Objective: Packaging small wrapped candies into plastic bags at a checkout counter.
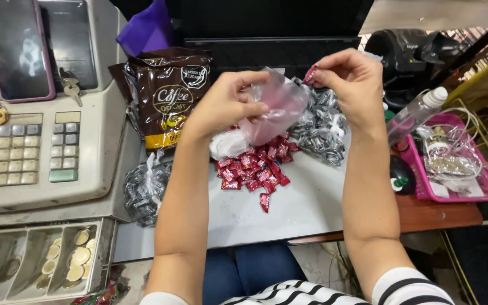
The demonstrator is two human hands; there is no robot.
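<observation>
Small clear plastic bag [278, 107] is up over the desk centre, my left hand [227, 104] pinching its mouth. My right hand [348, 79] nips one red candy [310, 74] btwn fingertips, right at the bag's top. Red candy pile [255, 166] lies below; brown coffee-candy pack [168, 96] and cash register [40, 141] sit left.

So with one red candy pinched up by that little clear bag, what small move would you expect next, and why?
Probably the right hand drops its red wrapped candy into the small clear bag. The left hand holds that bag up above the table, the candy sits right at the bag's upper edge, and a heap of the same red candies lies loose on the table below.
</observation>
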